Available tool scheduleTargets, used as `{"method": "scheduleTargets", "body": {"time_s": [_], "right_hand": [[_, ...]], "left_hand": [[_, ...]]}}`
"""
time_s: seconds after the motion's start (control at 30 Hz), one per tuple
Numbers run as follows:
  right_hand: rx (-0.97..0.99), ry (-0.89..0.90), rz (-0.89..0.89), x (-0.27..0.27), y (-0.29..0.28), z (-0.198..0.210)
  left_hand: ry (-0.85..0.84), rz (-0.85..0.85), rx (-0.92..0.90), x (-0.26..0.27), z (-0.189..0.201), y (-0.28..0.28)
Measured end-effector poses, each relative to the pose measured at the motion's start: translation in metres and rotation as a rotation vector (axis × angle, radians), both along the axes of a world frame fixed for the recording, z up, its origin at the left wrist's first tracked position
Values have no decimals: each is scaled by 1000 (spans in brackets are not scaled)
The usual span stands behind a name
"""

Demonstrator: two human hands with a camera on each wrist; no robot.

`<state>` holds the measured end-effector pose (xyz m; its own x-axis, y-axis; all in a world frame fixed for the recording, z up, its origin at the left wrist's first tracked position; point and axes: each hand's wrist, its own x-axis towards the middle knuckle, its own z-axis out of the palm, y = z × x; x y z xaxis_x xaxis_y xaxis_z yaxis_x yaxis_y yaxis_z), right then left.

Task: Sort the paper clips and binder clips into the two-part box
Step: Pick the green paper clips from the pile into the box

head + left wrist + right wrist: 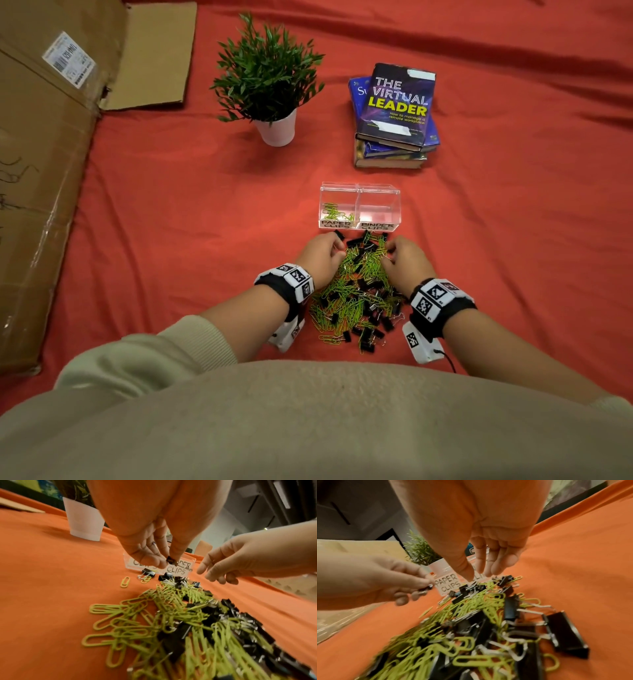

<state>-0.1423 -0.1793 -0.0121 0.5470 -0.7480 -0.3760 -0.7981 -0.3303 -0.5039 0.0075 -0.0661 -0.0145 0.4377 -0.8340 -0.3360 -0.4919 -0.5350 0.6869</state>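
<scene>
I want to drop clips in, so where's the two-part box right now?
In the head view, the two-part box sits centre, just beyond the clip pile, nearer than the books.

Red cloth (513, 240) carries clip pile (356, 301), box (359, 205), plant (270, 78), books (394, 116), cardboard (44, 154).

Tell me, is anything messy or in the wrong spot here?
Yes. A big mixed pile of green paper clips and black binder clips lies spilled on the red cloth, outside the box. The binder clips half looks empty.
</scene>
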Motion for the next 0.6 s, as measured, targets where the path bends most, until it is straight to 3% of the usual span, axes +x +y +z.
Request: {"method": "scheduleTargets", "body": {"time_s": [0.13, 0.33, 0.6], "right_hand": [[-15, -47, 257, 8, 25, 6], [-33, -51, 656, 36, 49, -3], [-170, 112, 924, 50, 41, -24]], "left_hand": [[29, 57, 4, -5, -4, -4], [-202, 86, 111, 11, -18, 33], [-200, -61, 187, 7, -28, 46]]}}
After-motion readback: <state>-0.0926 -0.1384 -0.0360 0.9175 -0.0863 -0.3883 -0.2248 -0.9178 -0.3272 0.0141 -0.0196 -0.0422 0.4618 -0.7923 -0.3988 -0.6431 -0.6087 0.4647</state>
